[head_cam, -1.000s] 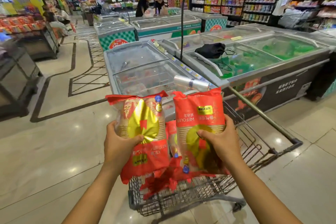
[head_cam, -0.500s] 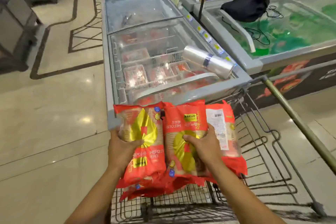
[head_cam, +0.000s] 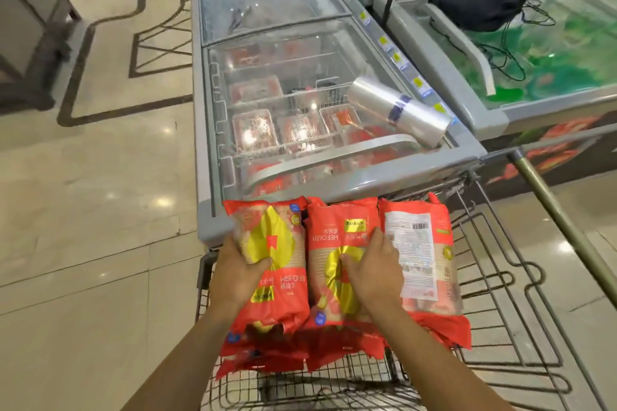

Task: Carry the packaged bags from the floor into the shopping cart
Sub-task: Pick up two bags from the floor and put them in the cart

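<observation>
Over the shopping cart (head_cam: 334, 390), the left hand (head_cam: 240, 272) is gripping the leftmost bag (head_cam: 277, 237) and the right hand (head_cam: 372, 274) is clasping the middle bag (head_cam: 337, 237), both bags lying lengthwise away from the person, directly under the palms, beside a third bag (head_cam: 420, 260).

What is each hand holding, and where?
The left hand grips the left red bag at its left edge; right hand grips the middle red bag around its middle.
</observation>
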The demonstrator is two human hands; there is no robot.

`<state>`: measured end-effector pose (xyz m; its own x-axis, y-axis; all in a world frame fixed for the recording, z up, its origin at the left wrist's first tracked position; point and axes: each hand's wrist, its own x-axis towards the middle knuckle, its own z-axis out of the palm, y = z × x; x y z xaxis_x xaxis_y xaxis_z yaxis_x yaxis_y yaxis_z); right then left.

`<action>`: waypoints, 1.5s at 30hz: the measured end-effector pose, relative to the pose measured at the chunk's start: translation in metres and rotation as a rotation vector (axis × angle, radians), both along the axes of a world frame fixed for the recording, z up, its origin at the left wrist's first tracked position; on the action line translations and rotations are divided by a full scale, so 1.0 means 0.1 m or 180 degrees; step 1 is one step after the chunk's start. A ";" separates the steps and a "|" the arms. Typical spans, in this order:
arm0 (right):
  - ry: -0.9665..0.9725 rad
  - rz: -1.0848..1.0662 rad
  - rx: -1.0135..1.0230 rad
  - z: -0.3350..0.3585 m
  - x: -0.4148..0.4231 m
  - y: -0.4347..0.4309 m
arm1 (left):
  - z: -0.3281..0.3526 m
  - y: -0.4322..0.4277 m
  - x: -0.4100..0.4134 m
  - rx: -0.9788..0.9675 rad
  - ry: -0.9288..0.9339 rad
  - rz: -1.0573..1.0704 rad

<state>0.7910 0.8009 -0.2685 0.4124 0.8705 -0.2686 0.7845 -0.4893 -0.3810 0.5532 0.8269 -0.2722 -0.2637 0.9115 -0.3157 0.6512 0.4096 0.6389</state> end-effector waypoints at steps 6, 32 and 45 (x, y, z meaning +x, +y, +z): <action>-0.0470 0.0494 -0.0290 0.32 -0.07 -0.04 | 0.18 -0.02 -0.06 -0.0063 0.1357 -0.1048; -0.0318 0.4200 0.1989 3.02 -4.73 -2.57 | 3.19 -3.88 -3.39 0.0521 0.2911 0.1171; 0.0489 0.6475 0.2100 3.16 -6.03 -4.46 | 3.27 -6.24 -3.76 -0.0458 0.2936 0.3302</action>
<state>0.1876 0.3552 0.0472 -0.9648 -0.0812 0.2500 -0.1321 0.9720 -0.1941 0.1775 0.2030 0.0553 -0.9522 0.1493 0.2664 0.1717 0.9832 0.0626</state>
